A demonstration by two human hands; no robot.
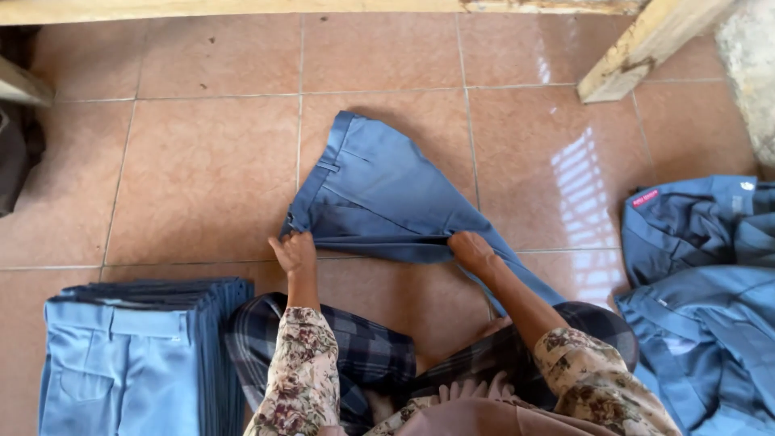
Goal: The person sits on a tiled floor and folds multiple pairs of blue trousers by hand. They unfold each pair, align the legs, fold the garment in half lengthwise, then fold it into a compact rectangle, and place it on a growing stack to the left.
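Trousers point(379, 194) of blue-grey cloth lie on the tiled floor point(202, 169) at the centre of the head view, partly folded, with the waistband pointing toward 11 o'clock and one leg trailing toward 5 o'clock. The left hand point(295, 252) grips the waistband corner at the garment's 7 o'clock edge, fingers closed on the cloth. The right hand point(472, 250) presses on the folded lower edge at about 5 o'clock of the garment, fingers curled over the fabric; whether it pinches the cloth or only holds it flat cannot be told. Both forearms wear floral sleeves point(303, 371). The person sits on the floor, with knees in dark checked cloth point(371, 347) just below the hands.

Stack of folded trousers point(137, 355), lighter blue on top, stands at 8 o'clock of the view, near the left knee and apart from the garment in hand. Pile of unfolded blue-grey garments point(702, 274) lies at 3 to 4 o'clock, close to the trailing leg but not seen touching it; a small red label shows on the uppermost piece. Wooden beam point(646, 44) slants across the 1 o'clock corner, and a wooden board point(242, 8) runs along the top edge. Dark object point(16, 153) sits at 9 o'clock, only partly in view.
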